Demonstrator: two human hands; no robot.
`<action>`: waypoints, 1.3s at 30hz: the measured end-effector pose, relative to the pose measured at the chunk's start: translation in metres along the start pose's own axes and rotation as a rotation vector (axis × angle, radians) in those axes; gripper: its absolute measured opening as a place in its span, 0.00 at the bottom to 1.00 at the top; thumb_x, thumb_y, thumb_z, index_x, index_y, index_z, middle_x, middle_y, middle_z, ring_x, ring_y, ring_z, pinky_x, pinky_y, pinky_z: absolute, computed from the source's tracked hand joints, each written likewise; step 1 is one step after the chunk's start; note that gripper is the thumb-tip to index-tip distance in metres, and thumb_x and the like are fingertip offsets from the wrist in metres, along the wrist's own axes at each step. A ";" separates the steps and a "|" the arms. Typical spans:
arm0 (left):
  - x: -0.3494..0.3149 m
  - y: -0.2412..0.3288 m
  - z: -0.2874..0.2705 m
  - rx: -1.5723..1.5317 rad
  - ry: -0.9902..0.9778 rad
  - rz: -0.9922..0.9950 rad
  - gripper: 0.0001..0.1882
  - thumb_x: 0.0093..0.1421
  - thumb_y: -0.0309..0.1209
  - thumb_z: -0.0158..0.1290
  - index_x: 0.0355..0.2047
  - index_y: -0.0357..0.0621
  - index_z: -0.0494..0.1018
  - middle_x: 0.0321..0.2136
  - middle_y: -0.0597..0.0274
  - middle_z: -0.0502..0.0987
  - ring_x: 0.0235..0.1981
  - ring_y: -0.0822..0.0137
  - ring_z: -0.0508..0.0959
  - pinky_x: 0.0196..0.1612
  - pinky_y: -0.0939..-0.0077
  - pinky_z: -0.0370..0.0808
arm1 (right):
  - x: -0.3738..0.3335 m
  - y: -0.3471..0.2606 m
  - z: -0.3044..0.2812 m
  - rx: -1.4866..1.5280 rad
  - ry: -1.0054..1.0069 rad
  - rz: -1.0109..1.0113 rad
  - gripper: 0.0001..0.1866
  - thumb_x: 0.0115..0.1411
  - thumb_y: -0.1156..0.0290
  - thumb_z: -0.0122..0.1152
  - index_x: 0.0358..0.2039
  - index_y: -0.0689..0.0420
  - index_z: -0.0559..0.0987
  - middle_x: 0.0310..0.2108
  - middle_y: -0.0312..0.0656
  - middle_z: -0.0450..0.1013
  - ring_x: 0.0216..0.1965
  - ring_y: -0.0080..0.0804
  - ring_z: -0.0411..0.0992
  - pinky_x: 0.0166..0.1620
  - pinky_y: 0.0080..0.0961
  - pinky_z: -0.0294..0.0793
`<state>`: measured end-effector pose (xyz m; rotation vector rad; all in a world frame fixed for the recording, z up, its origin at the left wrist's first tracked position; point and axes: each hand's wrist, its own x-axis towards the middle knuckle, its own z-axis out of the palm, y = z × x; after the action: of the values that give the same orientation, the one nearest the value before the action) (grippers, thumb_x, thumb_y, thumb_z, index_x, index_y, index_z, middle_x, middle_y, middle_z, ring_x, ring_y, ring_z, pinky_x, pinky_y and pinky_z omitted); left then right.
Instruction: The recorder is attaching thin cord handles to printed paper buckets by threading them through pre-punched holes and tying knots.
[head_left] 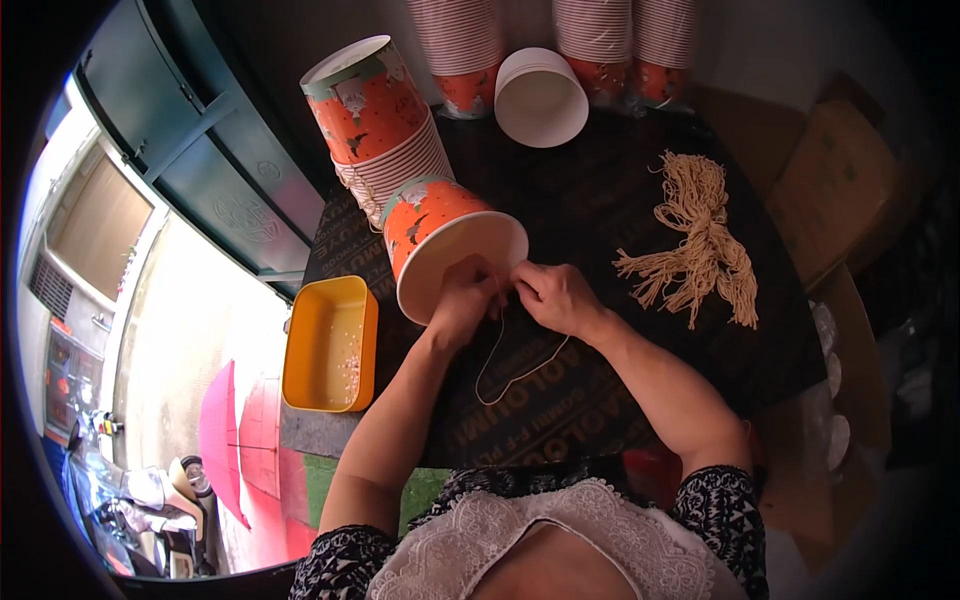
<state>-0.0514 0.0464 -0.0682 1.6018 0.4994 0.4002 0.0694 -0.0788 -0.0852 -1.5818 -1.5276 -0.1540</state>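
An orange paper bucket with a pale green band and printed figures lies tilted on its side, its white mouth toward me. My left hand reaches into the mouth at its lower right, fingers closed in a pinch on a thin beige cord. My right hand is closed beside it at the rim, thumb and forefinger pinched close to the left fingertips. The cord hangs in a loop below both hands and passes under the right one. What exactly lies between the right fingertips is partly hidden.
A bundle of beige cords lies at the right. A yellow tray holding tiny pale pieces stands at the left edge. Behind are a leaning bucket stack, a white-mouthed bucket and wrapped stacks. The dark table ends before me.
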 end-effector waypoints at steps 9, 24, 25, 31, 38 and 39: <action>0.000 0.001 0.004 0.019 0.013 0.028 0.03 0.55 0.21 0.51 0.28 0.34 0.70 0.19 0.60 0.73 0.16 0.73 0.70 0.18 0.81 0.65 | 0.001 0.001 0.000 -0.076 0.150 -0.004 0.02 0.56 0.75 0.56 0.29 0.58 0.73 0.23 0.47 0.73 0.24 0.48 0.74 0.25 0.37 0.73; -0.007 -0.010 0.020 0.730 0.087 0.662 0.07 0.49 0.18 0.49 0.29 0.39 0.70 0.28 0.46 0.73 0.32 0.44 0.74 0.34 0.58 0.72 | 0.004 0.006 0.014 0.021 0.205 0.098 0.09 0.52 0.83 0.56 0.35 0.60 0.76 0.32 0.48 0.72 0.35 0.50 0.73 0.36 0.37 0.74; -0.007 -0.010 0.020 0.790 0.085 0.694 0.07 0.49 0.18 0.48 0.30 0.39 0.70 0.29 0.46 0.73 0.32 0.44 0.74 0.35 0.57 0.72 | 0.005 0.005 0.013 0.025 0.203 0.093 0.09 0.52 0.83 0.56 0.35 0.60 0.76 0.32 0.48 0.72 0.35 0.50 0.73 0.36 0.37 0.74; -0.008 -0.008 0.018 0.846 0.114 0.742 0.08 0.50 0.18 0.48 0.31 0.38 0.70 0.31 0.46 0.73 0.34 0.45 0.74 0.36 0.54 0.71 | 0.003 0.004 0.012 0.029 0.199 0.074 0.10 0.51 0.83 0.56 0.35 0.60 0.75 0.33 0.48 0.72 0.35 0.51 0.72 0.36 0.37 0.74; -0.006 -0.023 0.020 0.857 0.249 0.756 0.11 0.50 0.19 0.49 0.35 0.37 0.68 0.32 0.45 0.72 0.33 0.44 0.73 0.35 0.54 0.70 | 0.002 0.009 0.015 0.001 0.194 0.058 0.06 0.51 0.83 0.56 0.31 0.62 0.74 0.31 0.49 0.70 0.34 0.51 0.72 0.36 0.39 0.73; -0.006 -0.025 0.019 0.887 0.253 0.749 0.11 0.50 0.19 0.49 0.35 0.36 0.68 0.31 0.44 0.72 0.32 0.43 0.73 0.34 0.54 0.71 | 0.002 0.009 0.015 0.001 0.197 0.062 0.08 0.51 0.83 0.56 0.33 0.61 0.76 0.31 0.48 0.71 0.34 0.50 0.72 0.35 0.38 0.73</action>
<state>-0.0482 0.0293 -0.0943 2.6136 0.2419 1.0524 0.0700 -0.0659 -0.0977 -1.5627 -1.3253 -0.2659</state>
